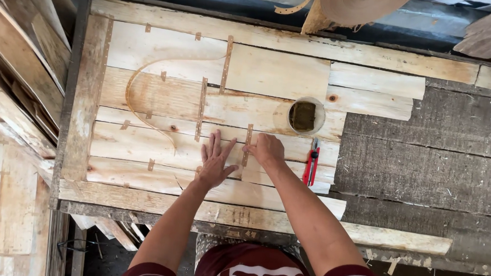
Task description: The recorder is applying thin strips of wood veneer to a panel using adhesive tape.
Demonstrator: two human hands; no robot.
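Now, hands: you are pressing both onto the veneer sheets [157,148] lying on the worktop [430,164].
Left hand [214,162]: it is lying flat, fingers spread wide, palm down on the pale veneer, gripping nothing.
Right hand [266,149]: its fingers are curling down, their tips pressing on a short vertical tape strip [247,141] that is bridging a seam; the grip is narrow, and nothing is being lifted.
Veneer sheets: they are lying edge to edge in rows across the left part of the worktop, joined by many small brown tape pieces.
Loose tape: a long thin tape ribbon [134,103] is curving over the sheets, to the left of your hands.
Container: a round cup [306,116] is sitting on the veneer just above your right hand, holding a dark olive block, possibly a sponge.
Cutter: a red utility knife [312,162] is lying just right of your right hand, apart from it.
Roll: a brown tape roll [355,3] is hanging over the far edge.
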